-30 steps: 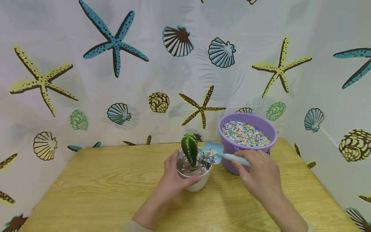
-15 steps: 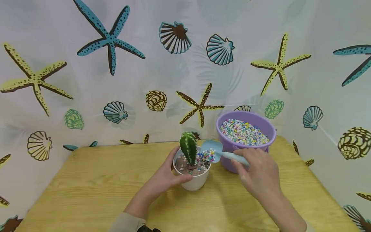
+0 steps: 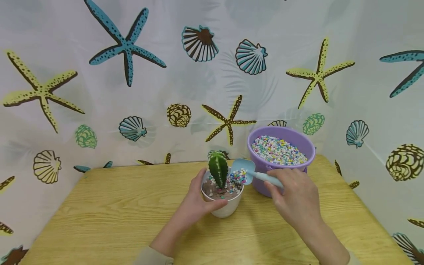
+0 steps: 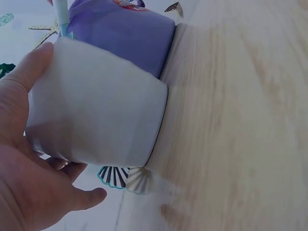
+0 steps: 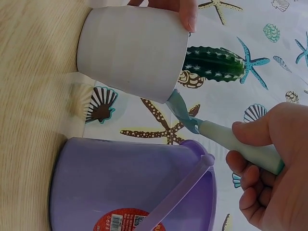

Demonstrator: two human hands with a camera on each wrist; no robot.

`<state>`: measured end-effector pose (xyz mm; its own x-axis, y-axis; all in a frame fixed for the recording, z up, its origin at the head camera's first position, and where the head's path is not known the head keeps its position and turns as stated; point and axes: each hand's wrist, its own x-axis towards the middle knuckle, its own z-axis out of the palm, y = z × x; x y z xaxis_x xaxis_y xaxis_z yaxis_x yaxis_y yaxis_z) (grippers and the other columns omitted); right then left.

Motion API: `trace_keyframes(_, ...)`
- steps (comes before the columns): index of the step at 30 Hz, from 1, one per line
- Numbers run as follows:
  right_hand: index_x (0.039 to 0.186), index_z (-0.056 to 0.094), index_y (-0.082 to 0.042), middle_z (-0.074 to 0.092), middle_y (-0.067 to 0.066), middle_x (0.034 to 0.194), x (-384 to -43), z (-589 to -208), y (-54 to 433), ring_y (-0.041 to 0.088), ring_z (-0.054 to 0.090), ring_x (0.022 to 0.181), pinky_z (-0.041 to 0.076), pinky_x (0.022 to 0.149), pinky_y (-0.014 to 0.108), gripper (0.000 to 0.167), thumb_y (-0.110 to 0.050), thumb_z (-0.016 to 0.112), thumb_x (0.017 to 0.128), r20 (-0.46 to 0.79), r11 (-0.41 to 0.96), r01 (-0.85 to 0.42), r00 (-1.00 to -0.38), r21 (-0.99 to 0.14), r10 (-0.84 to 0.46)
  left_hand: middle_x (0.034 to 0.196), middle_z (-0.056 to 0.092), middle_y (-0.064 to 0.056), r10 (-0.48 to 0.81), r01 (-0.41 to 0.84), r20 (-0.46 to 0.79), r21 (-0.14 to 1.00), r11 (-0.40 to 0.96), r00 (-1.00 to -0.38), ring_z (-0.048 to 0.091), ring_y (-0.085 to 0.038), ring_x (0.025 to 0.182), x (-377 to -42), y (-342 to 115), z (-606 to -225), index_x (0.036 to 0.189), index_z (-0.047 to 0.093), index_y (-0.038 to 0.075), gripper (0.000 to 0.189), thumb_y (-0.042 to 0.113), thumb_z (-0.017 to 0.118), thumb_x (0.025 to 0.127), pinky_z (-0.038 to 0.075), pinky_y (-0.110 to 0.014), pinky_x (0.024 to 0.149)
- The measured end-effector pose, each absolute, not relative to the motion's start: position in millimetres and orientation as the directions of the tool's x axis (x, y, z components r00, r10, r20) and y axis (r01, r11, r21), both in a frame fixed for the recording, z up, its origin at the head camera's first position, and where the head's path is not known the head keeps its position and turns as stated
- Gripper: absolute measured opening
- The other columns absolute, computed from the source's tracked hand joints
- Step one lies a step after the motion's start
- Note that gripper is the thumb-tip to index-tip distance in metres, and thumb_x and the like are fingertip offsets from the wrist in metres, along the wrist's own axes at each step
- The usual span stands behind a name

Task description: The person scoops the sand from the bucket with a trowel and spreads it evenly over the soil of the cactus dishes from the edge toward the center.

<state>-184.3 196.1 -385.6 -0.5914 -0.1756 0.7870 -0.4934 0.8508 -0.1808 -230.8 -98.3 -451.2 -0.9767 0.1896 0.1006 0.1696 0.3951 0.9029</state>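
A white flower pot with a green cactus in brown soil stands on the table. My left hand holds the pot, thumb at the near rim and fingers round the left side; in the left wrist view its thumb lies along the pot's wall. My right hand grips the pale handle of a light blue toy shovel. Small multicoloured beads lie in the shovel's blade, which leans on the pot's right rim. More beads are scattered on the soil round the cactus.
A purple bucket full of the same beads stands behind and right of the pot, near the table's back edge. In the right wrist view its handle hangs down its side. A shell-and-starfish printed curtain surrounds the wooden table.
Beads have slid from the shovel onto the soil beside the cactus, and fewer lie in its blade. The pot has shifted slightly right with my left hand. The right hand stays nearly in place.
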Motion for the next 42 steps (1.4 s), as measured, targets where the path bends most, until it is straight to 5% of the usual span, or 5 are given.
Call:
trace_keyframes(30, 0.108, 0.081, -0.011, 0.079, 0.005, 0.098, -186.6, -387.4, 198.1, 0.028, 0.067, 0.083, 0.054, 0.070, 0.042, 0.027, -0.013, 0.094, 0.084, 0.804, 0.857, -0.503, -0.552, -0.108, -0.223, 0.167, 0.029, -0.029, -0.010, 0.170, 0.193, 0.886, 0.431, -0.981, 0.043, -0.051, 0.149, -211.7, -65.6, -453.0, 0.173, 0.023, 0.005, 0.130, 0.043, 0.103, 0.078, 0.037, -0.063, 0.124)
trace_keyframes(42, 0.108, 0.081, -0.010, 0.079, 0.006, 0.100, -187.0, -386.8, 199.0, 0.029, 0.069, 0.086, 0.055, 0.074, 0.043, 0.028, -0.011, 0.094, 0.084, 0.808, 0.850, -0.518, -0.541, -0.101, -0.234, 0.181, 0.010, -0.019, 0.308, 0.183, 0.061, 0.905, 0.384, -0.949, 0.018, -0.048, 0.164, -236.4, -109.9, -438.4, 0.179, 0.010, 0.024, 0.129, 0.041, 0.098, 0.086, 0.023, -0.071, 0.127)
